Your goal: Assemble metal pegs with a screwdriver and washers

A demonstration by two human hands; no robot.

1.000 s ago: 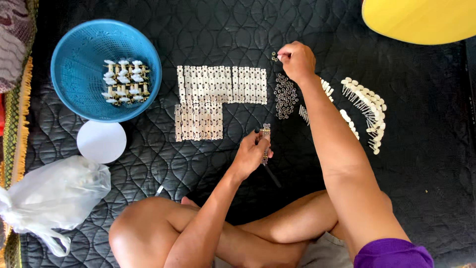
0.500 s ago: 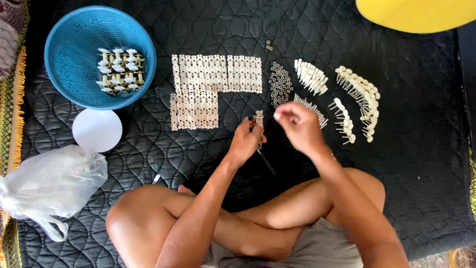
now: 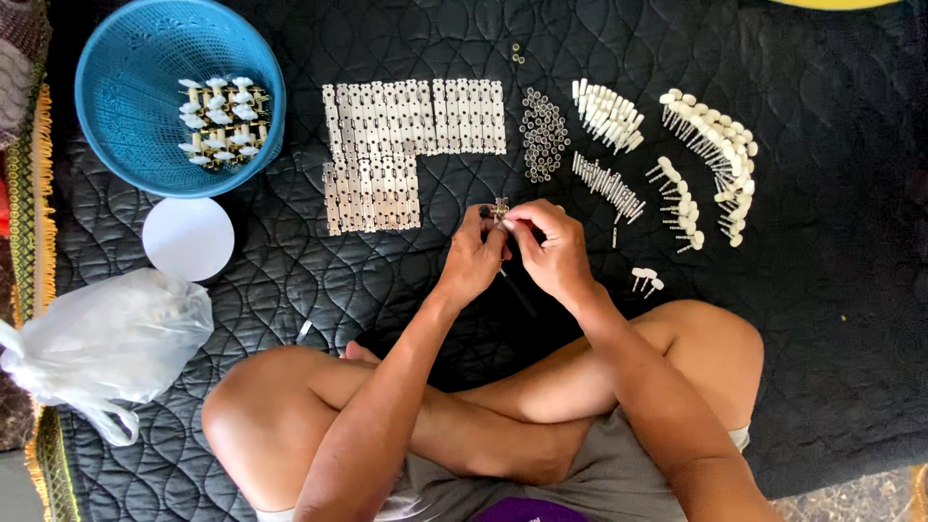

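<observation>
While a small metal fitting (image 3: 500,210) is being pinched by left hand (image 3: 472,259) and right hand (image 3: 551,253), assembly is being performed; a peg is judged needed next.

The small metal part (image 3: 500,210) is mostly hidden between the fingertips of the left hand (image 3: 471,259) and right hand (image 3: 551,253); its shape cannot be told. A dark rod (image 3: 519,295) runs under the hands, its upper end hidden. The basket (image 3: 126,155) and yellow thing (image 3: 836,4) are cut off by the top edge, the plastic bag (image 3: 101,338) by the left edge. The small rings (image 3: 544,133) are too small to tell apart.
</observation>
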